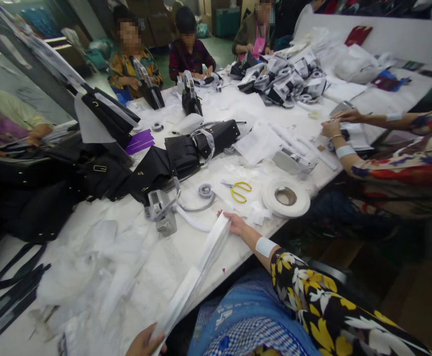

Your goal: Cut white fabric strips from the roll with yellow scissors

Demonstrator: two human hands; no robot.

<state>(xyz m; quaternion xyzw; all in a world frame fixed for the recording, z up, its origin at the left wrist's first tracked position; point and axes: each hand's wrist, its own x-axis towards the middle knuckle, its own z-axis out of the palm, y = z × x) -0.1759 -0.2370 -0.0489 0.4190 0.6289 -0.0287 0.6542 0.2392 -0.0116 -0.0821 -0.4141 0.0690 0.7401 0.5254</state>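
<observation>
A long bundle of white strips (191,279) stretches between my two hands along the table's near edge. My right hand (234,223) grips its far end, fingers closed round it. At the bottom edge of the view, my left hand (146,341) is closed on the near end, partly cut off by the frame. Just beyond my right hand lie yellow-handled scissors (241,191) and a large roll of white tape (286,197). A small coil of grey strap (205,190) and a plastic-wrapped grey piece (163,212) lie to the left of the scissors.
Black handbags (151,173) are heaped on the left of the white table (238,254). Crumpled white wrapping (97,267) covers the near left. Wrapped bags (282,79) are piled farther back. A co-worker's hands (336,123) work at the right; other people sit across.
</observation>
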